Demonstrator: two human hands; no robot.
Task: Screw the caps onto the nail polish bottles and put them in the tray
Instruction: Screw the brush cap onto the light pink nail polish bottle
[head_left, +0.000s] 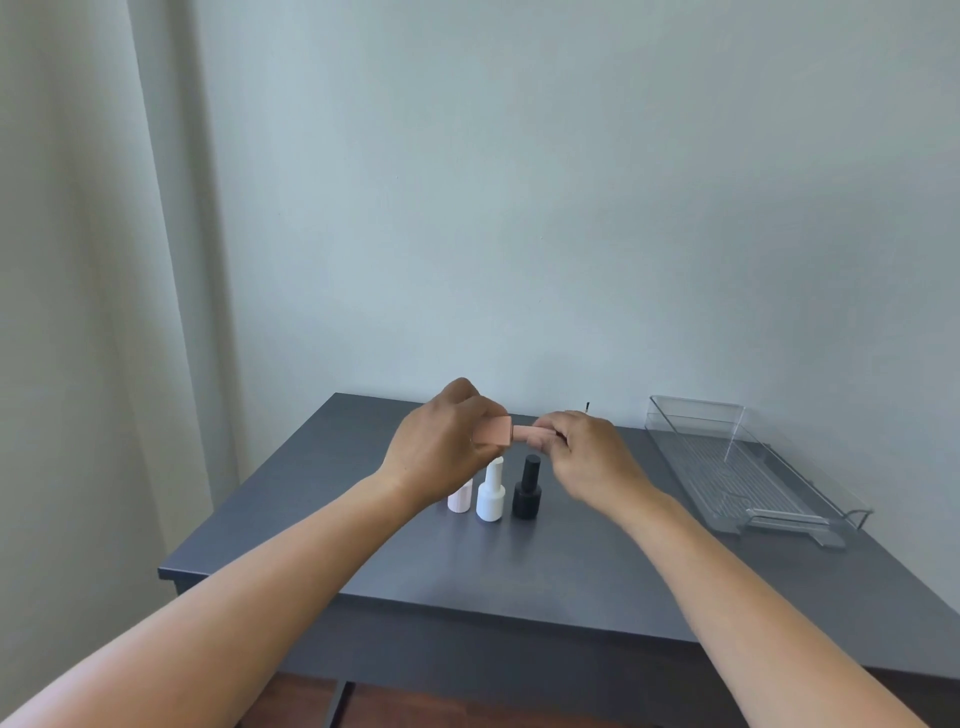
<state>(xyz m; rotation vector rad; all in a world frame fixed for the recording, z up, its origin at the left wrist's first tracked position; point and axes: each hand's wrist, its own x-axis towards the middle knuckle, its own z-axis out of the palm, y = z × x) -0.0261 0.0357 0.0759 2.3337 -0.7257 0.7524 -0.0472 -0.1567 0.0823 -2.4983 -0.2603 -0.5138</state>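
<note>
Pale grey-blue wall fills the upper part of the head view, with a light curtain hanging down the left side. Below them stands a dark grey surface, seen from above and in front. Both bare forearms reach in from the bottom corners and meet above the middle of the surface. The left hand has its fingers curled round the body of a peach bottle, which lies on its side in the air with its neck pointing to the right. The right hand pinches the matching cap between thumb and fingertips, and the cap sits against the bottle's neck; how far it is threaded on cannot be told. Under the hands, three more bottles stand upright in a close row on the surface: a pale pink bottle on the left, its top hidden behind the left wrist, a white bottle in the middle with a white cap on, and a black bottle on the right with a black cap on. Well apart from them, at the right edge of the surface, lies a clear plastic tray with a ribbed floor and nothing in it. A thin dark tip shows just above the right hand; what it belongs to cannot be told.
</note>
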